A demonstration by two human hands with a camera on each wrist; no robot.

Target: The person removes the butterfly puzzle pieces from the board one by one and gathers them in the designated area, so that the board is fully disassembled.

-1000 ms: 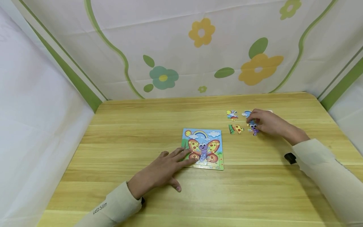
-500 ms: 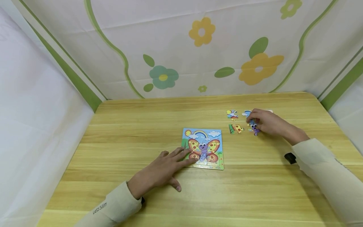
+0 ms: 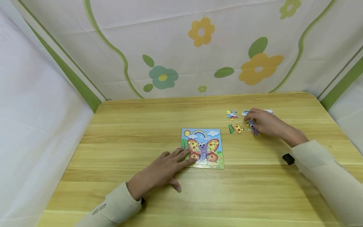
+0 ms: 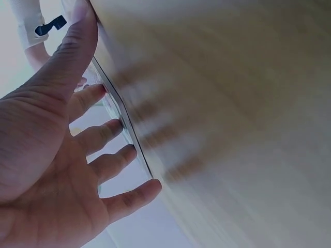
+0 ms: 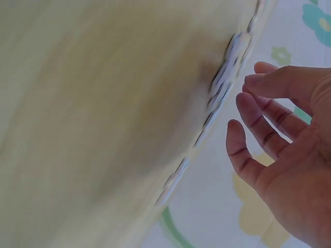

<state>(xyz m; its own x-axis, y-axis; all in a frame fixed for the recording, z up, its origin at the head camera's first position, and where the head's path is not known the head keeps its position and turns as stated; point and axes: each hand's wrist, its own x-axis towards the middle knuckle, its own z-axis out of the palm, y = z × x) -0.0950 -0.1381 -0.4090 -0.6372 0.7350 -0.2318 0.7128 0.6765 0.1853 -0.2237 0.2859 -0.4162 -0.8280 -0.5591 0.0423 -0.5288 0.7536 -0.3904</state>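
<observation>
In the head view, the left hand [image 3: 167, 167] rests with spread, straight fingers on the lower left of a square butterfly puzzle board [image 3: 201, 134]. The left wrist view shows those fingertips [image 4: 126, 152] along the board's edge [image 4: 115, 90], thumb held apart. The right hand [image 3: 265, 121] hovers over the loose puzzle pieces at the right. Its fingers are loosely bent in the right wrist view, thumb near the index finger, and no piece shows between them. Below the hand is a purple butterfly-face piece [image 3: 254, 130], partly hidden by it.
Left of the right hand lie a yellow-and-green wing piece [image 3: 236, 129] and a sun piece [image 3: 232, 114]. A rainbow piece [image 3: 244, 113] and a white-edged piece [image 3: 268, 111] show behind the hand. A flower-patterned curtain [image 3: 181, 47] stands at the wooden table's [image 3: 136, 126] back edge.
The right hand has shifted slightly left and its fingertips reach a little further out. The purple face piece under it looks turned, and more of the white-edged piece shows. The left hand stays put.
</observation>
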